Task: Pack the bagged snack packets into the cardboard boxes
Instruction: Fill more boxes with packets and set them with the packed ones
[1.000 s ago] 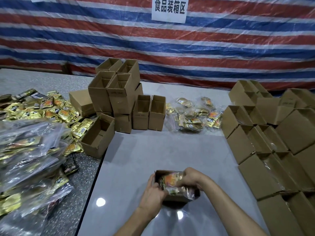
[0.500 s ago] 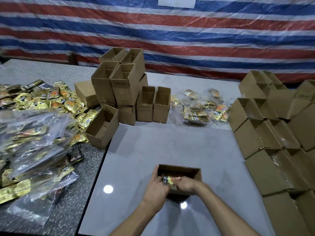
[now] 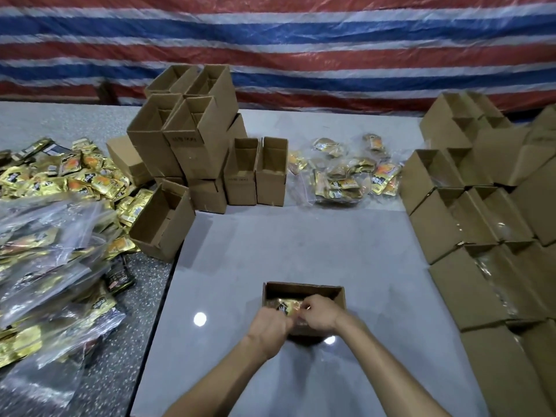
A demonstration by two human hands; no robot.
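Low in the centre of the frame, an open cardboard box (image 3: pixel 301 285) stands mouth-up on the pale tabletop (image 3: pixel 301 236), close to the person so both hands can work inside it. The bag of snack packets (image 3: pixel 285 307) sits inside the box, its gold foil showing between the hands. The right hand (image 3: pixel 319 314) has its fingers (image 3: pixel 304 308) curled on the bag's plastic, probably to tuck it below the rim. The left hand (image 3: pixel 270 325) hooks over the near left edge. Its fingers are hidden, so whether they hold bag or wall I cannot tell. Empty boxes (image 3: pixel 192 136) are stacked in the upper centre-left, and boxes showing plastic inside (image 3: pixel 469 281) line the right edge.
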